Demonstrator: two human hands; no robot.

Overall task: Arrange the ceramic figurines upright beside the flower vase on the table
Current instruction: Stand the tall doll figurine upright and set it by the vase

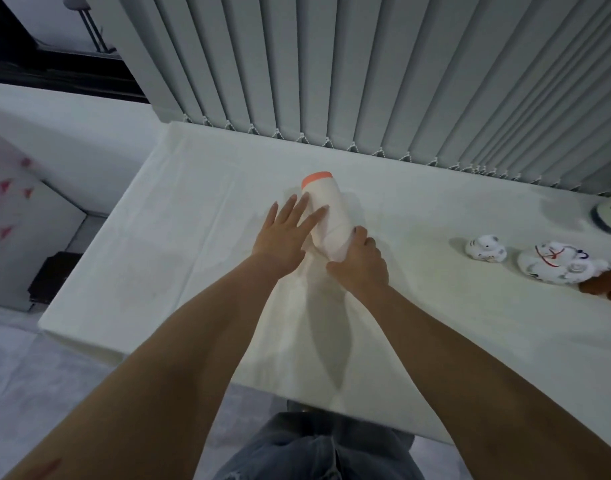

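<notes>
Both hands are on the white vase [328,216] with the orange rim, mid-counter [193,209]. Right hand [361,263] is wrapped around its base, left hand [286,233] lies flat against its side, fingers spread. Two white figurines [486,249] [560,263] are tipped over well off to the right.

I see a white vase [326,216] with an orange rim standing on the white-covered tabletop [193,220]. My right hand [361,263] wraps its grip around the lower body of the vase. My left hand [286,233] lies open, fingers spread flat against the vase's left side. Well to the right, two white painted figurines lie on their sides: a small one [485,249] and a larger one [556,263]. Grey vertical blinds [366,64] hang behind the tabletop.
</notes>
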